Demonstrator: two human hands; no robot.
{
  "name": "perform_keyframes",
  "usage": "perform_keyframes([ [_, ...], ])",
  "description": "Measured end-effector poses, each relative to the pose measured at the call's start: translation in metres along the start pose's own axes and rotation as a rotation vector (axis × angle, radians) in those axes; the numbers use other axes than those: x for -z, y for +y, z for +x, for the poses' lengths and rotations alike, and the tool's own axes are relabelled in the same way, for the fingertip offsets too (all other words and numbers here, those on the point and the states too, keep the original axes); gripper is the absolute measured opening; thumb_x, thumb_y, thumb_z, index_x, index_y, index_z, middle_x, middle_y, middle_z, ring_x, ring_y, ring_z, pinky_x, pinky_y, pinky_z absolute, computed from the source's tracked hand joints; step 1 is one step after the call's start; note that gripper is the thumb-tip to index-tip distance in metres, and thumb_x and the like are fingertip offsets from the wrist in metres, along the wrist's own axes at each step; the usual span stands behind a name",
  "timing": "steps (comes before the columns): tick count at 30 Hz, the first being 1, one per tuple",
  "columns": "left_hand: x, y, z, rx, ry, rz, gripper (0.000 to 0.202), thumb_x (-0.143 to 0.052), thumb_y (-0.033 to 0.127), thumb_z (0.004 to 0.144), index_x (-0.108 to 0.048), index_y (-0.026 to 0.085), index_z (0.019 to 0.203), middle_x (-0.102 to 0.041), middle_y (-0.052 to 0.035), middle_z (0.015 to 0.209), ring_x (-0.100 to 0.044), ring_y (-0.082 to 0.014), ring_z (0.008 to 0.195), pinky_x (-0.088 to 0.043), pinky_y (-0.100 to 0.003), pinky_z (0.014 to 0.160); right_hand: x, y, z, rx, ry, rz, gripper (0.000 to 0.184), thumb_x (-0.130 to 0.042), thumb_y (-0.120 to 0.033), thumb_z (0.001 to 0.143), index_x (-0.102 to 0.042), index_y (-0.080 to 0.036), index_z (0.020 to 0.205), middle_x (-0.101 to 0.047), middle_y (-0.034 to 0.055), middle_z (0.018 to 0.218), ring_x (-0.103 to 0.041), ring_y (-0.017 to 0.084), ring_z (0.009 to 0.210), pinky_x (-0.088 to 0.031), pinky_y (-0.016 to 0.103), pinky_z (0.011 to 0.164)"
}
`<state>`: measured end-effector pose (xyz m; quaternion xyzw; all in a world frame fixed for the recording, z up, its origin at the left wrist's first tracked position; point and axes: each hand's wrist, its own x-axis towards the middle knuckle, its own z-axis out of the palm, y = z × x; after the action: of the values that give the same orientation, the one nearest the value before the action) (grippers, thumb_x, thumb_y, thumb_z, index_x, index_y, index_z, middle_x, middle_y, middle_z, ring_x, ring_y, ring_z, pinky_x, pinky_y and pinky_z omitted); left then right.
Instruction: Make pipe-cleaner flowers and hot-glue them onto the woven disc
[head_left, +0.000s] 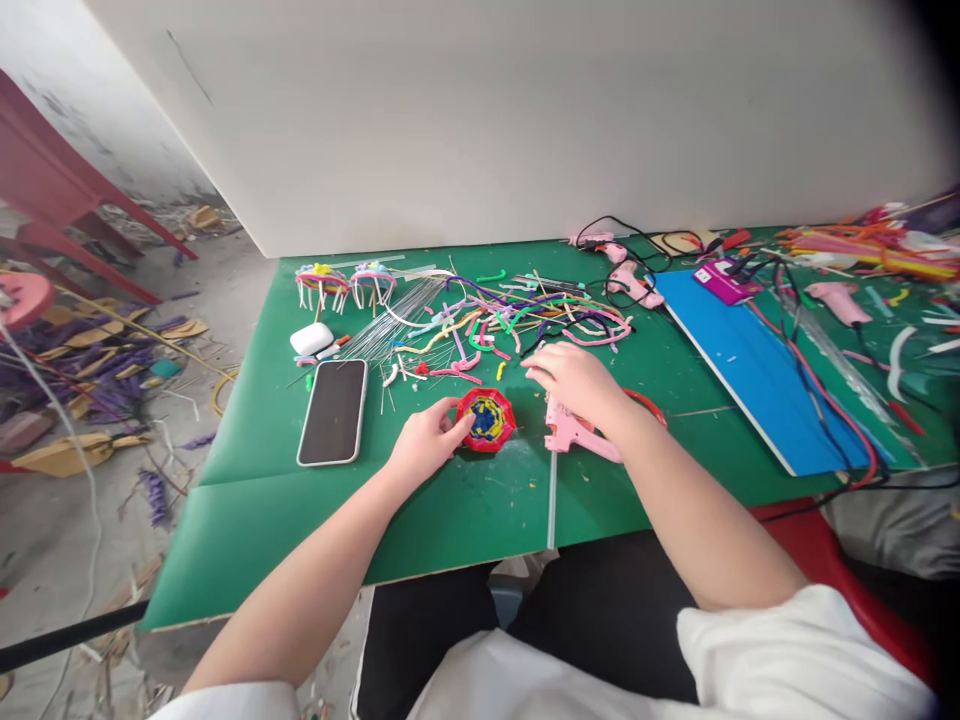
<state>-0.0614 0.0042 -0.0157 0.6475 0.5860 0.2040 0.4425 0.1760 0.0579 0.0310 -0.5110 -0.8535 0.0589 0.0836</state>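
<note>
My left hand grips the left edge of a small woven disc, red at the rim with blue and yellow in the middle, which rests on the green table. My right hand reaches forward, palm down with fingers stretched out, to the near edge of a heap of coloured pipe cleaners. A pink glue gun with a clear glue stick lies just under my right wrist.
A phone lies face up to the left, with a white earbud case and thin wires behind it. A blue board, cables and more pink glue guns lie to the right. A white wall panel stands behind.
</note>
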Motion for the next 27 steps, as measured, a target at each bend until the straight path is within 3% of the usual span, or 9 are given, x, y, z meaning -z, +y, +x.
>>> perform_keyframes([
  [2, 0.001, 0.0, 0.0, -0.016, -0.002, -0.011, 0.051, -0.045, 0.061, 0.081, -0.056, 0.022, 0.112, -0.065, 0.0013, 0.063, -0.059, -0.0147, 0.048, -0.043, -0.023, 0.048, -0.009, -0.005, 0.022, -0.006, -0.101, -0.126, 0.025, -0.047, -0.024, 0.089, -0.067, -0.02, 0.103, -0.068, 0.0076, 0.103, -0.062, 0.02, 0.094, -0.047, 0.032, 0.078],
  [7, 0.002, 0.001, -0.001, -0.044, -0.001, -0.027, 0.053, -0.044, 0.062, 0.081, -0.056, 0.023, 0.114, -0.065, 0.0012, 0.062, -0.06, -0.0148, 0.051, -0.044, -0.023, 0.05, -0.025, -0.012, 0.052, -0.061, -0.126, -0.223, 0.028, -0.042, -0.023, 0.09, -0.068, -0.017, 0.098, -0.068, 0.0125, 0.097, -0.066, 0.024, 0.083, -0.044, 0.032, 0.064],
  [17, 0.0, 0.001, -0.001, -0.027, 0.006, -0.06, 0.053, -0.044, 0.061, 0.081, -0.056, 0.023, 0.115, -0.064, 0.002, 0.063, -0.06, -0.0138, 0.051, -0.044, -0.022, 0.049, -0.038, -0.007, 0.053, -0.01, -0.272, -0.241, 0.02, -0.051, -0.025, 0.085, -0.067, -0.021, 0.098, -0.068, 0.0079, 0.098, -0.065, 0.023, 0.084, -0.042, 0.029, 0.064],
  [22, 0.002, 0.003, -0.001, -0.023, 0.02, -0.102, 0.05, -0.044, 0.06, 0.081, -0.058, 0.022, 0.112, -0.063, 0.0024, 0.062, -0.058, -0.013, 0.048, -0.044, -0.022, 0.048, -0.036, -0.004, 0.056, -0.072, -0.247, -0.218, 0.022, -0.05, -0.035, 0.088, -0.067, -0.024, 0.098, -0.067, 0.0055, 0.101, -0.064, 0.021, 0.088, -0.042, 0.027, 0.065],
  [27, 0.004, 0.005, -0.002, -0.022, 0.057, -0.142, 0.049, -0.041, 0.06, 0.083, -0.06, 0.023, 0.111, -0.061, 0.0029, 0.059, -0.057, -0.0124, 0.047, -0.044, -0.022, 0.049, -0.041, -0.009, 0.063, -0.247, -0.162, -0.217, 0.026, -0.046, -0.03, 0.089, -0.067, -0.015, 0.09, -0.066, 0.0124, 0.094, -0.065, 0.025, 0.085, -0.043, 0.03, 0.064],
])
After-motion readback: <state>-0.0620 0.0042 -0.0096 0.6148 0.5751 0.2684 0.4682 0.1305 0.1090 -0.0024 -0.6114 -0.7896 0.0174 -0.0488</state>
